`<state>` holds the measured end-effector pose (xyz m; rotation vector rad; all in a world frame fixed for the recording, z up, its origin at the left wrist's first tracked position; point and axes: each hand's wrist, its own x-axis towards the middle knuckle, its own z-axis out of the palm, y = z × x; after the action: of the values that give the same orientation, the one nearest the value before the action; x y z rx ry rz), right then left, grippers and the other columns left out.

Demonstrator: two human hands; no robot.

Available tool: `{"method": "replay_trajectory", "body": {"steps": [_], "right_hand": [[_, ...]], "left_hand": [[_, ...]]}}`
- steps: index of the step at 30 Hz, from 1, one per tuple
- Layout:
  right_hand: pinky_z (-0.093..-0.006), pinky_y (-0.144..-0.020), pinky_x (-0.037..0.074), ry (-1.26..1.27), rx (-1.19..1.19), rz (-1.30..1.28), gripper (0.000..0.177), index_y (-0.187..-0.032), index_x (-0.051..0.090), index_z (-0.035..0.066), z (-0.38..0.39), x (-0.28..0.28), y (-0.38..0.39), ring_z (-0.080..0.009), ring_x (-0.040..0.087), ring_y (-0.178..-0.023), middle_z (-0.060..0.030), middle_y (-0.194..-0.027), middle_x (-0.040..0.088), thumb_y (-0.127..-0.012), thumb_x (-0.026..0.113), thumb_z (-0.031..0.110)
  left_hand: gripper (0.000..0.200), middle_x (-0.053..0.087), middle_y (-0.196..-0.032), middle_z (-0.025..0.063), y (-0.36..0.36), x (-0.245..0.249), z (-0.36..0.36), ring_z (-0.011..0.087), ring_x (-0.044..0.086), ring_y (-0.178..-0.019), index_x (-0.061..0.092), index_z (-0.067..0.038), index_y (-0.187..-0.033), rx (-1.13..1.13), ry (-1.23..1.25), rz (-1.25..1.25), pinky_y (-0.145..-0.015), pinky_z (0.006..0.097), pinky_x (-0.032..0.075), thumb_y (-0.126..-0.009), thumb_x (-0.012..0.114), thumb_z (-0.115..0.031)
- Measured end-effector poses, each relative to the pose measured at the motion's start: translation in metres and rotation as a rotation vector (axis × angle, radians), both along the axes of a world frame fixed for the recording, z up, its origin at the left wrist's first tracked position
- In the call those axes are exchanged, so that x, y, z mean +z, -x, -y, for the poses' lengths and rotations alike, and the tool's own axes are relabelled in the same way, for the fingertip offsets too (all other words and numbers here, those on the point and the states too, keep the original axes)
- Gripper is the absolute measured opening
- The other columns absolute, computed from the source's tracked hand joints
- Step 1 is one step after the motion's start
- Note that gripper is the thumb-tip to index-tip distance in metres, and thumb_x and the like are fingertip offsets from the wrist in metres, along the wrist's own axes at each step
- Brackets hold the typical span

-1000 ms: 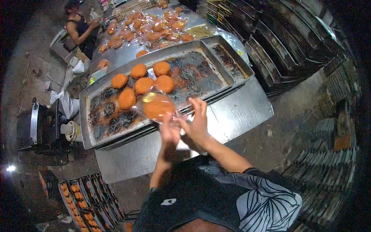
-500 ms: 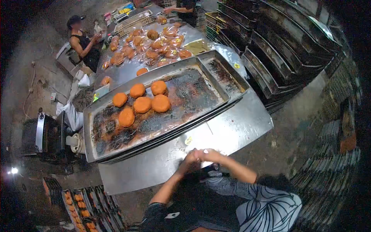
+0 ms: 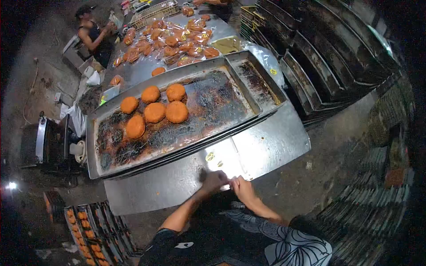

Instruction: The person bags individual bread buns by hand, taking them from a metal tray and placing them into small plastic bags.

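My left hand [image 3: 214,181] and my right hand [image 3: 242,188] meet at the near edge of the metal table [image 3: 284,141], fingertips pinched close together. Whatever sits between the fingers is too small to make out, and the left hand is a little blurred. A round yellow sticker [image 3: 210,157] lies on the table just beyond the hands. Past it, a dark, worn baking tray [image 3: 208,128] rests on top of a stack of trays. Several round orange-brown buns [image 3: 155,112] are grouped on its left half.
Several bagged buns [image 3: 171,41] cover the table's far part. One co-worker [image 3: 93,37] is at the far left; another person's arm [image 3: 213,1] shows at the top. Stacked trays [image 3: 306,84] stand on the right. A rack of buns [image 3: 91,230] stands at lower left.
My hands have come slightly apart, the right one turning so its fingers point up at the left. The view has shifted, so the tray and buns appear further left and higher.
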<state>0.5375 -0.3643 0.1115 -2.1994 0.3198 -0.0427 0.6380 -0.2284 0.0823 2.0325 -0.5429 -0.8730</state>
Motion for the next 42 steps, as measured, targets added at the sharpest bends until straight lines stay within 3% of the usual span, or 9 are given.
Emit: {"method": "replay_trajectory", "body": {"steps": [4,9,11,15,16,19,22,29,42], "right_hand": [[-0.0240,-0.045,0.044,-0.730,-0.055,-0.474,0.022,-0.104,0.046,0.002,-0.002,0.029,-0.023,-0.0092,0.055,-0.054,-0.0050,-0.061,0.057,-0.086,0.037,0.012],[-0.0301,-0.092,0.035,-1.590,-0.082,0.286,0.048,-0.124,0.031,0.004,-0.025,0.096,-0.125,-0.0190,0.040,-0.111,-0.0117,-0.123,0.040,-0.089,0.034,0.037],[-0.0343,-0.095,0.033,-1.964,0.134,0.289,0.054,-0.127,0.027,0.004,-0.064,0.116,-0.139,-0.0230,0.041,-0.112,-0.0126,-0.126,0.038,-0.087,0.038,0.038],[-0.0356,-0.081,0.045,-1.443,0.364,-0.109,0.038,-0.113,0.044,0.003,-0.136,0.087,-0.160,-0.0239,0.055,-0.094,-0.0115,-0.108,0.053,-0.086,0.044,0.030],[-0.0378,-0.082,0.043,-0.459,0.522,-0.043,0.044,-0.113,0.044,-0.002,-0.128,0.094,-0.192,-0.0278,0.057,-0.088,-0.0162,-0.103,0.055,-0.083,0.047,0.030],[-0.0463,-0.086,0.038,0.696,-0.094,0.209,0.070,-0.124,0.027,-0.006,-0.149,0.086,-0.268,-0.0505,0.032,-0.108,-0.0368,-0.118,0.029,-0.075,0.056,0.035],[-0.0448,-0.083,0.038,0.621,0.115,-0.053,0.063,-0.118,0.039,-0.001,-0.127,0.064,-0.319,-0.0393,0.043,-0.103,-0.0285,-0.111,0.042,-0.072,0.057,0.038],[-0.0397,-0.080,0.037,0.389,0.388,0.825,0.084,-0.123,0.034,-0.003,-0.178,0.148,-0.179,-0.0312,0.048,-0.090,-0.0152,-0.104,0.051,-0.048,0.071,0.011],[-0.0385,-0.066,0.046,0.143,-0.114,0.806,0.076,-0.126,0.029,0.006,-0.125,0.128,-0.125,-0.0313,0.054,-0.080,-0.0192,-0.105,0.045,-0.061,0.070,0.014]], "left_hand": [[0.008,0.057,-0.074,0.0069,0.005,0.026,0.015,0.0167,0.055,-0.064,0.060,-0.004,-0.076,0.179,0.482,0.527,-0.058,0.0271,0.045,-0.073,0.058,-0.011],[0.031,0.055,-0.090,0.0089,-0.009,0.089,-0.012,0.0185,0.054,-0.078,0.052,-0.005,-0.103,0.396,0.406,0.560,-0.067,0.0284,0.044,-0.074,0.060,-0.011],[0.055,0.039,-0.120,0.0088,-0.037,0.093,-0.023,0.0232,0.045,-0.104,0.025,-0.007,-0.127,0.723,0.997,0.044,-0.079,0.0341,0.045,-0.081,0.053,-0.018],[0.028,0.058,-0.082,0.0106,-0.082,0.117,-0.122,0.0188,0.057,-0.068,0.050,-0.005,-0.096,0.831,1.247,-0.504,-0.069,0.0336,0.049,-0.086,0.043,-0.030],[0.025,0.056,-0.082,0.0090,-0.102,0.084,-0.146,0.0179,0.056,-0.074,0.051,-0.006,-0.096,0.874,1.311,-0.414,-0.072,0.0359,0.048,-0.085,0.045,-0.027],[0.028,0.050,-0.085,0.0047,-0.111,0.126,-0.169,0.0191,0.050,-0.092,0.047,-0.007,-0.105,1.300,1.321,-0.248,-0.085,0.0439,0.041,-0.083,0.049,-0.025],[0.020,0.050,-0.097,0.0089,-0.123,0.136,-0.199,0.0277,0.052,-0.093,0.048,-0.006,-0.095,1.371,1.455,-0.294,-0.087,0.0521,0.039,-0.080,0.051,-0.019],[0.047,0.045,-0.112,0.0141,-0.126,0.123,-0.178,0.0304,0.046,-0.104,0.027,-0.005,-0.124,1.008,1.577,-0.050,-0.087,0.0463,0.040,-0.080,0.040,-0.015],[0.034,0.053,-0.104,0.0119,-0.070,0.134,-0.080,0.0198,0.054,-0.089,0.040,-0.001,-0.114,0.733,1.250,-0.628,-0.080,0.0324,0.044,-0.086,0.040,-0.021]]}}
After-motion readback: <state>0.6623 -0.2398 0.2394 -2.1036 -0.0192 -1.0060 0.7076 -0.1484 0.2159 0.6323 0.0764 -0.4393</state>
